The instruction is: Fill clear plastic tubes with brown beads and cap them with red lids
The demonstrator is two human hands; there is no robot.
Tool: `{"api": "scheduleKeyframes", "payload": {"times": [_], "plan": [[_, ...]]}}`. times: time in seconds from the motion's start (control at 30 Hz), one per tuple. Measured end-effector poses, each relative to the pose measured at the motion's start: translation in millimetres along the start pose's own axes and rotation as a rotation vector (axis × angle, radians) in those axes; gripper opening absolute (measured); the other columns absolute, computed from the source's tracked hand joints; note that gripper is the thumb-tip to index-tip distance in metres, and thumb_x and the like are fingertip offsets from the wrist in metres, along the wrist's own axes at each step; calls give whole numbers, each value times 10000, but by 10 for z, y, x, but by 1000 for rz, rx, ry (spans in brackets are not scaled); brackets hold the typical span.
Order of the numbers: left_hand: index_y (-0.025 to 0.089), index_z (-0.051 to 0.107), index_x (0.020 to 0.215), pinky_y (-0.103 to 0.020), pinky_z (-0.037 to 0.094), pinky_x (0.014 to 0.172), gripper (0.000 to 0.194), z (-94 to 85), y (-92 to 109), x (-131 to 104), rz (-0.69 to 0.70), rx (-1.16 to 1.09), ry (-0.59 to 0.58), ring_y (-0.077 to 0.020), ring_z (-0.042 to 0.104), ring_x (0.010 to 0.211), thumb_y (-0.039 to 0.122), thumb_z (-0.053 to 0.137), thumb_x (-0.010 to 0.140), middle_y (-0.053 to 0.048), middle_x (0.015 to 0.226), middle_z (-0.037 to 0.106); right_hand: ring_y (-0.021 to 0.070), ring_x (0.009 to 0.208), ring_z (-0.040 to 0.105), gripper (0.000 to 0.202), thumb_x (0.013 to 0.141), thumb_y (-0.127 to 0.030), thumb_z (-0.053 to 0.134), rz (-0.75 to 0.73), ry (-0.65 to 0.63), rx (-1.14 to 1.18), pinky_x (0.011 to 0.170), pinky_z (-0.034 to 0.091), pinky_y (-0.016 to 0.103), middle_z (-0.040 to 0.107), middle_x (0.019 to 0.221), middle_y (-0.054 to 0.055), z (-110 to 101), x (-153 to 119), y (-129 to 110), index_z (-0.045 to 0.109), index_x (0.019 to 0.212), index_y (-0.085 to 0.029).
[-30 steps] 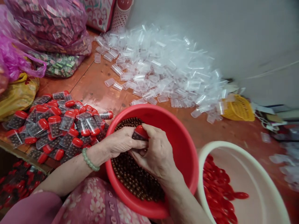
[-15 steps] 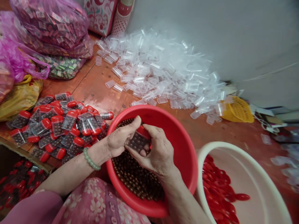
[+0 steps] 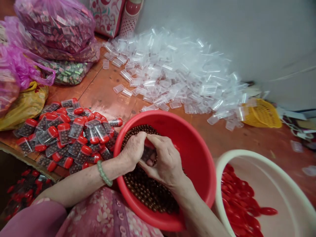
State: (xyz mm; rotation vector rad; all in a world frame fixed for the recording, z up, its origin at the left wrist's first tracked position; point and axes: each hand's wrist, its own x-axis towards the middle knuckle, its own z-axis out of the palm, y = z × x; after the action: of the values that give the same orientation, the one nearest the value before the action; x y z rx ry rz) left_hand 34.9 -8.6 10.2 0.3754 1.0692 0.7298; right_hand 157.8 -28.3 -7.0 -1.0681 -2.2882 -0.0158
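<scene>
Over the red basin, which holds shiny brown beads, my two hands meet around a small clear case. My right hand has its thumb and fingers curled round the case, with a few beads showing near the fingertips. My left hand, below a green bead bracelet, presses against the case's upper left end; its fingertips are hidden. The red cap is covered by the hands.
Filled red-capped cases lie heaped at left. Empty clear cases are piled at the back. A cream tub of red caps stands at right. Plastic bags sit at back left, a yellow basket at right.
My left hand has closed in over the end of the case, hiding the red cap that showed before. The view has shifted slightly, moving the surroundings a little.
</scene>
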Motion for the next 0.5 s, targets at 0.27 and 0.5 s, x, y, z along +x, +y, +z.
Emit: {"api": "scheduleKeyframes", "payload": {"times": [0.27,0.5], "plan": [[159,620,760,-231,408,404,333,-37,-53,19,13,-40,-53,-117,468,354,253,341,918,23,437,513,295,984,633,622,779,-314,682,50,-44,159,792,547,455,632,1123,165,-22,8,21,405,1322,-189],[173,565,690,-246,433,451,432,-65,-102,31,-27,-35,-64,-130,512,427,484,383,929,-4,495,547,291,957,651,656,790,-362,662,29,-37,117,758,561,426,637,1097,175,14,-30,34,389,1348,-152]]}}
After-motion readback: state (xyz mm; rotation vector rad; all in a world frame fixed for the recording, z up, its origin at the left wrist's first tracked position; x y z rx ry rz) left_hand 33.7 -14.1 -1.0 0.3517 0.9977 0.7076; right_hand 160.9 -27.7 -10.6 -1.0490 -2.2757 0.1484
